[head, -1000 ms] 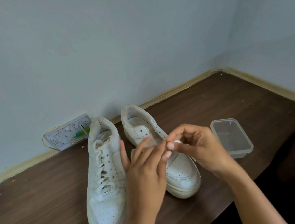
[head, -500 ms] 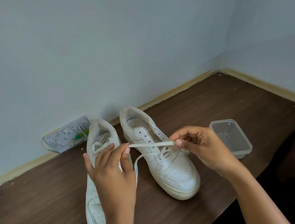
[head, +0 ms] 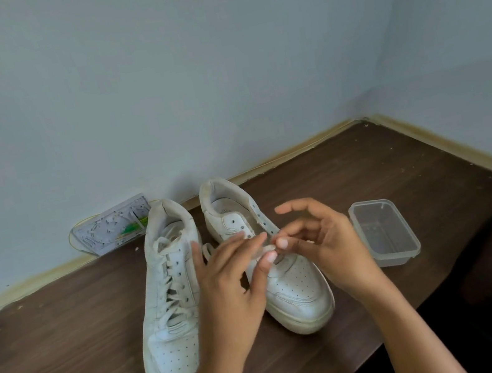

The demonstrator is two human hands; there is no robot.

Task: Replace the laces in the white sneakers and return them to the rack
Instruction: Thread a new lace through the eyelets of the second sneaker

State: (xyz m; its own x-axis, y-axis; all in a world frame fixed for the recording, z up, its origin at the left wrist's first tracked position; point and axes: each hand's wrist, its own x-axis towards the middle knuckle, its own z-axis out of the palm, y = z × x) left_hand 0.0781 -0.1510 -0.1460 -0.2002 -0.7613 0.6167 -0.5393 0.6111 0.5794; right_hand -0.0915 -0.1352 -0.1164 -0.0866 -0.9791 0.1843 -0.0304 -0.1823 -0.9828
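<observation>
Sneakers first: two white ones sit side by side on a dark wood desk (head: 52,345), heels toward the far wall and toes toward the camera. The left sneaker (head: 168,302) is fully laced up. The right sneaker (head: 292,286) has bare eyelets along its upper part, and most of its middle is hidden behind the hands.

Both hands meet right over the right sneaker. The left hand (head: 229,284) comes in from the near side with fingers mostly straight, and its thumb and fingertips seem to pinch a bit of white lace (head: 208,250), which also pokes out just left of that hand, between the two shoes. The right hand (head: 324,245) has its thumb and a finger pressed together at the same spot, touching the left fingertips, while its other fingers are curled up loosely above. It's pretty blurry there, so I can't tell exactly how much lace each hand has.

Just right of the right sneaker sits a clear plastic container (head: 384,232) with no lid. At the far left, against the wall, there's a white socket plate (head: 110,226) lying tilted behind the left sneaker's heel.
</observation>
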